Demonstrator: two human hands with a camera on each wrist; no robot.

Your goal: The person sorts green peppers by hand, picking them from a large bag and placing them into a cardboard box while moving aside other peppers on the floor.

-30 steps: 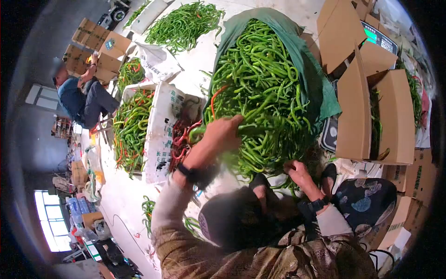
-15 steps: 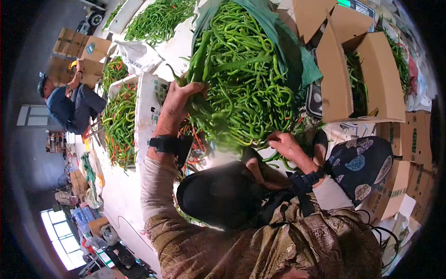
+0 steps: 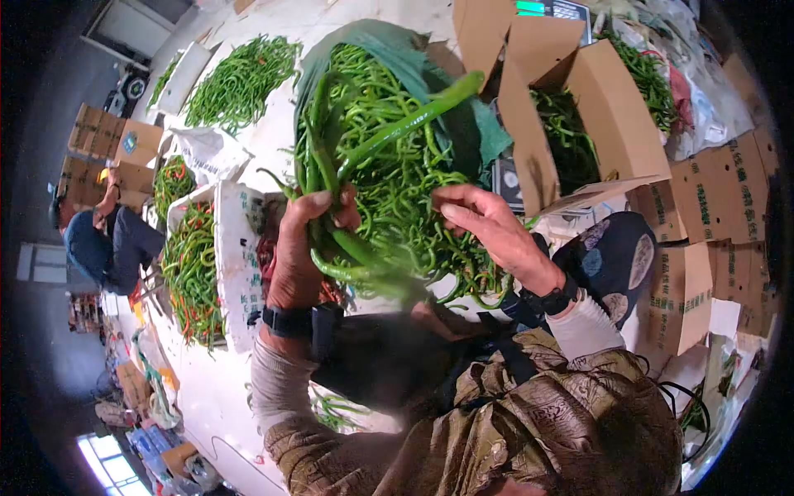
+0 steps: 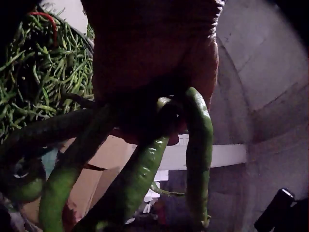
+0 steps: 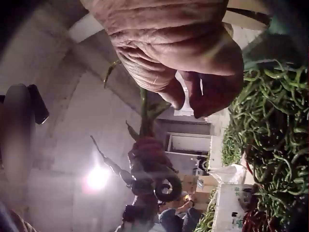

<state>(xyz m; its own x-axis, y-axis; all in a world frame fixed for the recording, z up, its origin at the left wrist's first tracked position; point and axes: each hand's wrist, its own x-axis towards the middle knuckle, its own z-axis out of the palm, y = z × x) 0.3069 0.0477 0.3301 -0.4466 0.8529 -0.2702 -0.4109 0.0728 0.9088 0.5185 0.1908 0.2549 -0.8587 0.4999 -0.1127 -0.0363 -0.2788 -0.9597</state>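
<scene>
A bunch of long green peppers [image 3: 405, 130] is gripped in the left hand [image 3: 318, 219], raised over the near left part of a large pepper pile [image 3: 389, 165]. The held peppers are smooth and glossy, some nearly straight and others bent; they are fanned out on both sides of the grip, with one thick pepper slanted up to the right. The lower ends are blurred in the head view.

The fingers and thumb of the left hand are closed round the bunch. The right hand [image 3: 500, 236] is held palm inward at the pile's right side, its fingers bent and a small gap left between thumb and fingertip; nothing is seen to be held in it. A dark band is worn on each wrist.

The pile is partly wrapped by a green cloth [image 3: 480, 132] on a pale floor [image 3: 198, 397]. To its left, green and red peppers are contained in a white box [image 3: 236, 264], and another heap [image 3: 244, 83] is spread farther off. To the right, green peppers are held in an open cardboard box [image 3: 620, 124], near a lit green display [image 3: 530, 7]. At the far left, a seated person [image 3: 107, 240] in blue is seen beside stacked cartons [image 3: 91, 157], and a bright window [image 3: 112, 463] is shown below.
</scene>
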